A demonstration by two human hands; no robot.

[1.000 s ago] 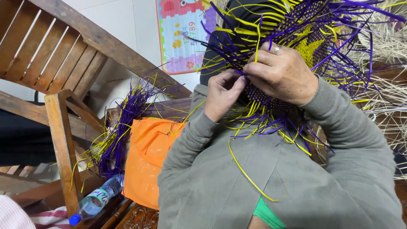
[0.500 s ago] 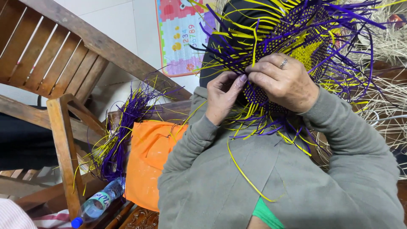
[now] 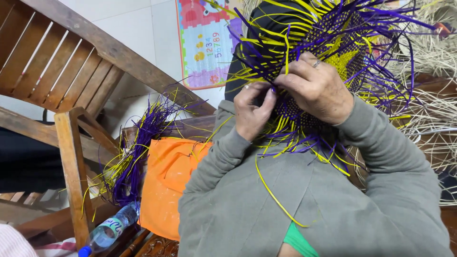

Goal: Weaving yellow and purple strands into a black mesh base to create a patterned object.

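From the head view I see my left hand (image 3: 253, 112) pinching yellow and purple strips at the near edge of the weave (image 3: 333, 43), which is held up in front of me above my grey sleeves (image 3: 381, 157). My right hand (image 3: 316, 90) is curled closed over the woven part, gripping it just beside the left. Further left, a bundle of loose strips (image 3: 135, 152) lies against an orange cloth (image 3: 169, 185), with a bottle (image 3: 107, 231) by the wooden chair (image 3: 71, 166).

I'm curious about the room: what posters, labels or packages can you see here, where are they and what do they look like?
Poster: on the white wall, top centre; rectangular, pale blue with a red, pink and purple puzzle-piece border.
Bottle: lying at bottom left by the wooden chair; clear plastic, blue cap, blue-and-white label band.
Nothing else labelled shows.
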